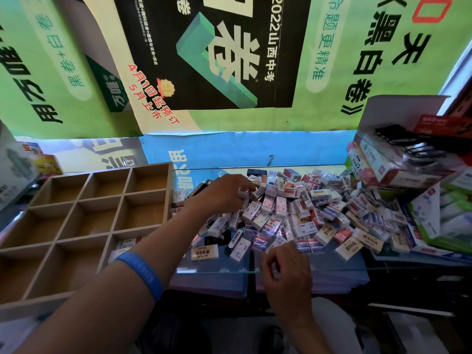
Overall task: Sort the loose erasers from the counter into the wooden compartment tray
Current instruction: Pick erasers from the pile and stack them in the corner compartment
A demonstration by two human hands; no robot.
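Head view of a glass tabletop [229,271] during eraser sorting. A large heap of loose erasers [301,215], most in white printed sleeves and a few in cream or black ones, covers the middle and right of the tabletop. The wooden compartment tray [76,218], a three-by-three grid, stands at the left, just beside the heap. Its near-right compartment holds a few erasers, partly hidden behind the left forearm; the other compartments visible show bare wood.

The left hand [219,194] reaches across the tray's right edge into the far-left part of the heap, palm down, fingers curled onto the erasers there; a white eraser shows under the fingertips, but whether it is actually gripped cannot be told. A blue wristband [143,273] circles the left forearm. The right hand [286,267] sits at the near edge of the heap, fingers bent with thumb and forefinger drawn together; what it holds, if anything, cannot be seen.

A single cream eraser [204,252] lies apart at the near-left edge of the heap. Stacked stationery boxes [398,167] rise at the right, and printed posters [217,52] hang behind.
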